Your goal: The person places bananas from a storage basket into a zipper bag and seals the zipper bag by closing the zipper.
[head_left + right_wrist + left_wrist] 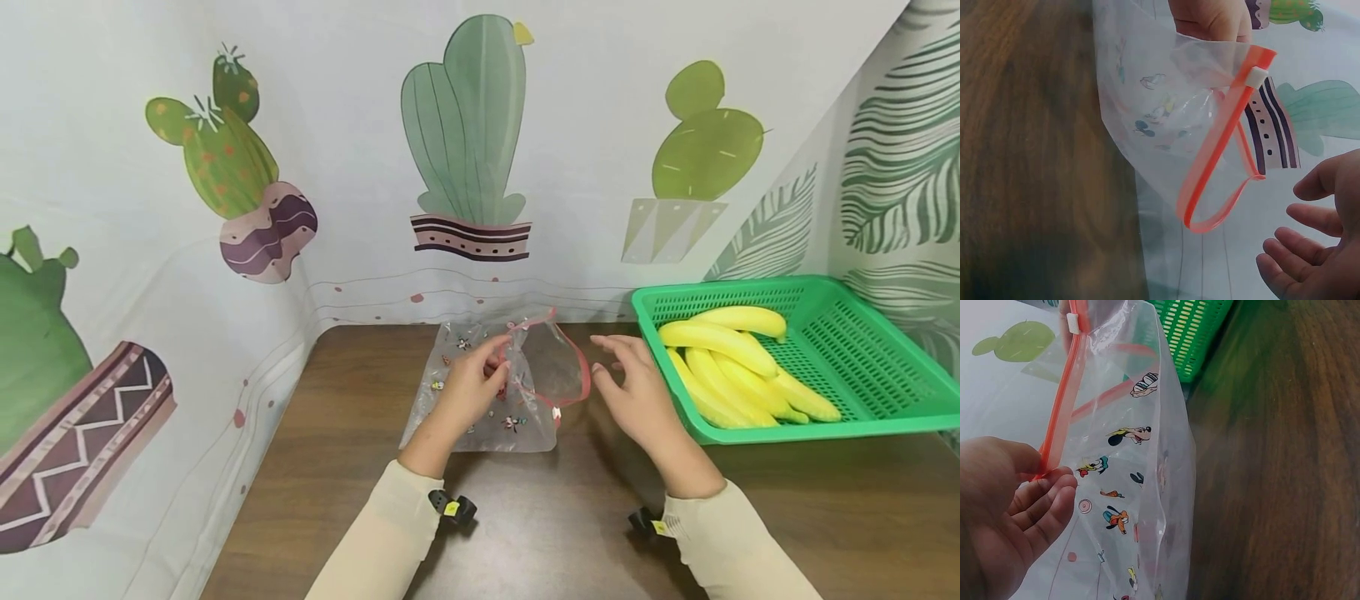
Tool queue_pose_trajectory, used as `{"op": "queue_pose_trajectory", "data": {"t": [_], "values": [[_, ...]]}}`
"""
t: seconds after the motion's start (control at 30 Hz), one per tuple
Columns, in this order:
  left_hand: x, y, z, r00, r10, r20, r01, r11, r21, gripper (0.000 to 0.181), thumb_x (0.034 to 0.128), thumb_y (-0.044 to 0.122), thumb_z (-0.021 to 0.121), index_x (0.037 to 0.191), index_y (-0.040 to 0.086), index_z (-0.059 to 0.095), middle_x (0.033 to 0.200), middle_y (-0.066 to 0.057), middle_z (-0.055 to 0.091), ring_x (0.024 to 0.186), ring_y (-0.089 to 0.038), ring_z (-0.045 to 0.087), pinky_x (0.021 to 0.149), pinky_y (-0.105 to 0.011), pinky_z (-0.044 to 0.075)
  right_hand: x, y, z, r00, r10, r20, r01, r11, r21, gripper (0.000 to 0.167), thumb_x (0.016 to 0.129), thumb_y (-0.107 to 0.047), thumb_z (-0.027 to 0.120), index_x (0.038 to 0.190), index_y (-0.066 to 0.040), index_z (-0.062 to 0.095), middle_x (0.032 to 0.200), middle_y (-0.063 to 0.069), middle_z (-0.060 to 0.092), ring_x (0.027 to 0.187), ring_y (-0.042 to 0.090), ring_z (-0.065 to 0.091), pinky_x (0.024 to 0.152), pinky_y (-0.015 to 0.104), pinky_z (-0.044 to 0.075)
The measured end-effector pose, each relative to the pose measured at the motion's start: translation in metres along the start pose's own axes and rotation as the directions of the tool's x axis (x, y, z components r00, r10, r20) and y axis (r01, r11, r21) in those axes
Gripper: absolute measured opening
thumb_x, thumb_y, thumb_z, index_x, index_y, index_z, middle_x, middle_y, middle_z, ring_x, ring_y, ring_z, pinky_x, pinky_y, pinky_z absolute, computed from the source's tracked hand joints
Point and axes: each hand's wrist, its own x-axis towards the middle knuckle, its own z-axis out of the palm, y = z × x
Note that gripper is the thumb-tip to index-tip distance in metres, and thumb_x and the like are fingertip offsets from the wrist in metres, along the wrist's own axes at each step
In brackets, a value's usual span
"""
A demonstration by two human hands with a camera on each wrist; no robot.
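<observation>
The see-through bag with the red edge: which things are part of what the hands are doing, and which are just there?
Part of it:
- bag, its mouth open
- left hand, pinching the bag
- right hand, beside the bag's mouth

Seemingly just there now:
- green basket
- bananas inside it, untouched
- cactus-print cloth

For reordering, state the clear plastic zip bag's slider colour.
White plastic slider; shows best in right wrist view.
</observation>
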Motion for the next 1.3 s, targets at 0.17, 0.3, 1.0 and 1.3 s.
{"op": "queue_pose_trajectory", "data": {"t": [0.17,0.3,1.0,1.3], "values": [[0.0,-0.001,0.001,1.0,0.007,-0.004,-0.007,1.0,-0.003,0.042,0.1004,0.017,0.06,0.142,0.013,0.056,0.087,0.002,0.07,0.073,-0.007,0.064,0.061,-0.022,0.052,0.001,-0.001,-0.005,1.0,0.006,0.003,-0.006,1.0,0.001,0.04,0.101,-0.012,0.054,0.14,-0.007,0.057,0.141,0.017,0.049,0.125,0.033,0.053,0.1,0.053,0.048],[0.0,-0.001,0.001,1.0,0.006,-0.008,-0.006,1.0,-0.003,0.042,0.1,0.016,0.061,0.142,0.013,0.056,0.086,0.002,0.07,0.072,-0.006,0.063,0.061,-0.022,0.051,0.002,-0.001,-0.012,1.0,0.002,0.006,-0.002,1.0,-0.006,0.041,0.1,-0.011,0.055,0.14,-0.005,0.056,0.141,0.019,0.047,0.125,0.036,0.053,0.101,0.054,0.046],[0.0,-0.001,0.001,1.0,0.002,0.0,-0.002,1.0,-0.003,0.044,0.1,0.015,0.06,0.143,0.014,0.055,0.088,0.002,0.07,0.073,-0.006,0.064,0.062,-0.021,0.052,0.006,0.006,-0.05,0.999,0.034,0.002,-0.033,0.981,-0.189,0.044,0.099,-0.014,0.06,0.141,-0.003,0.054,0.142,0.027,0.044,0.126,0.046,0.049,0.099,0.064,0.042],[0.001,-0.002,0.003,1.0,0.006,-0.005,-0.006,1.0,-0.003,0.043,0.0997,0.015,0.061,0.143,0.012,0.056,0.087,0.002,0.07,0.073,-0.006,0.064,0.061,-0.022,0.052,0.009,0.013,-0.063,0.998,0.06,0.015,-0.055,0.974,-0.221,0.046,0.098,-0.011,0.057,0.143,-0.001,0.052,0.142,0.03,0.041,0.124,0.049,0.048,0.097,0.067,0.041]]}}
